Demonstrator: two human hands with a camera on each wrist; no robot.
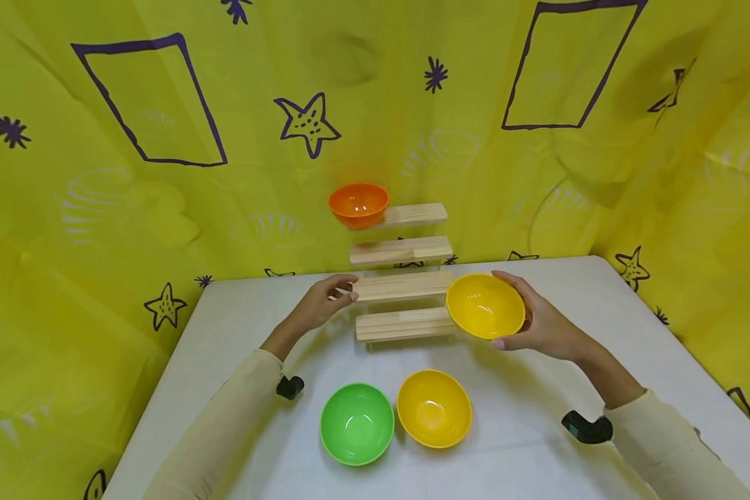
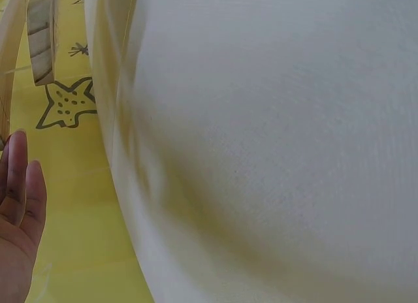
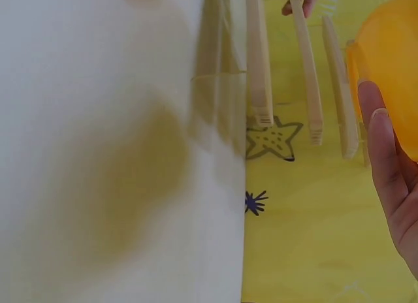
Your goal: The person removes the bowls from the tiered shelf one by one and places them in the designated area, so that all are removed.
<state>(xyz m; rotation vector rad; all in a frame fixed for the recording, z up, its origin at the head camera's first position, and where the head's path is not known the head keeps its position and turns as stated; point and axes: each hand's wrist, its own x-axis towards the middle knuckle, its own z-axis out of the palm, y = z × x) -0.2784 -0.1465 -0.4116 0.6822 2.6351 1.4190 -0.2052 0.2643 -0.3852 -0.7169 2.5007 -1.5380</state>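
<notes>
My right hand (image 1: 546, 326) grips a yellow bowl (image 1: 484, 305) by its right side, thumb at the near rim and fingers round the back. The bowl is raised and tilted, overlapping the right ends of the lower steps in the head view; the right wrist view shows the fingers against its outside (image 3: 392, 74). With my left hand (image 1: 321, 302) I pinch the left end of a plank on a stepped wooden rack (image 1: 403, 286). An orange bowl (image 1: 359, 205) sits on the left of the rack's top step.
In front of the rack, a green bowl (image 1: 357, 423) and another yellow bowl (image 1: 434, 408) stand side by side on the white table (image 1: 256, 444). A yellow patterned curtain (image 1: 375, 83) hangs close behind the rack and along both sides.
</notes>
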